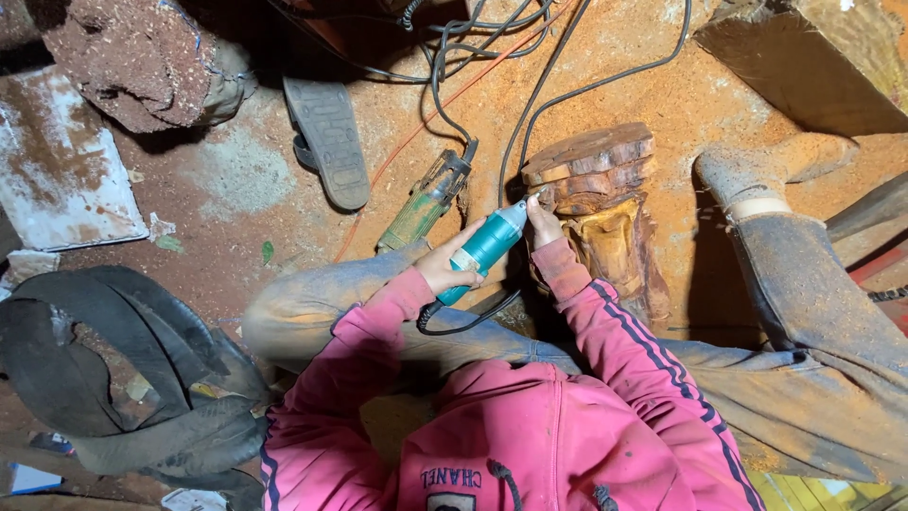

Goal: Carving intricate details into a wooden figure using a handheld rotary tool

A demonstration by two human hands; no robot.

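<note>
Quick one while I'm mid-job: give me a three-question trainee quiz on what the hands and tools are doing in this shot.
1. True or false: the left hand grips the teal power tool.
2. Which thing does the tool's tip meet? A) the sandal B) the carved wood block C) the rubber tire
3. Fill in: the right hand rests near the tool's ____ end, against the wood.

Key: 1 true; 2 B; 3 front. A second, green tool lies unused on the sawdust floor.
</note>
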